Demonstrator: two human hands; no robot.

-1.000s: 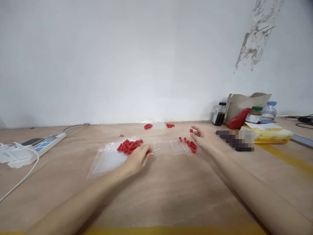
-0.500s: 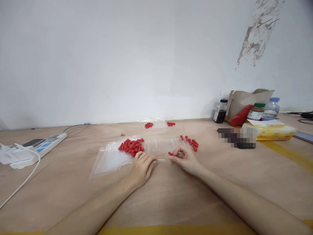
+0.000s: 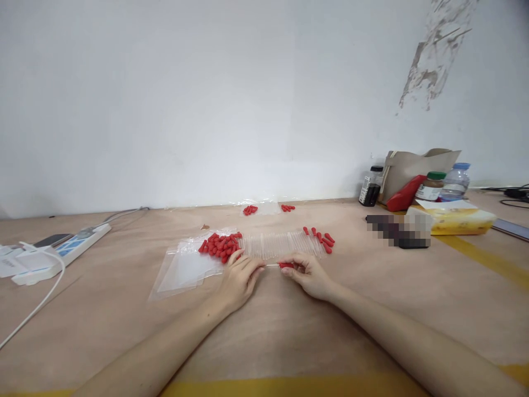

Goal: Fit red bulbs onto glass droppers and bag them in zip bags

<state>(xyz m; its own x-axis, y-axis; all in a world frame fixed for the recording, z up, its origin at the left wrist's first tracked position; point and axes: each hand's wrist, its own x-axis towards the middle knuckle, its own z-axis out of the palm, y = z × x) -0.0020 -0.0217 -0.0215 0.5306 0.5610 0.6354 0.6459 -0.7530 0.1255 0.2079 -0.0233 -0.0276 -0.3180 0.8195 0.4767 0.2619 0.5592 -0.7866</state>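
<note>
My left hand (image 3: 242,279) pinches a thin clear tube (image 3: 271,266), which points right from its fingertips. Closed around a red rubber bulb (image 3: 286,265) is my right hand (image 3: 309,274). The bulb's open end meets the tube's right end; how far the tube sits inside it I cannot tell. Behind both hands lies a row of clear thin tubes (image 3: 273,245). Several of these at the right end carry red bulbs (image 3: 328,238). A pile of loose red bulbs (image 3: 219,245) rests on clear plastic bags (image 3: 188,270) beyond my left hand.
Small bags with red bulbs (image 3: 250,210) lie by the wall. A white power strip (image 3: 61,256) with cables is at left. At right are a dark bottle (image 3: 371,187), a beige bag (image 3: 413,165), jars, a yellow tissue pack (image 3: 463,219) and a pixelated dark object (image 3: 397,234).
My right hand has moved slightly left, bringing the red bulb against the tube's end. My left hand keeps its pinch on the tube. The view has shifted a little.
</note>
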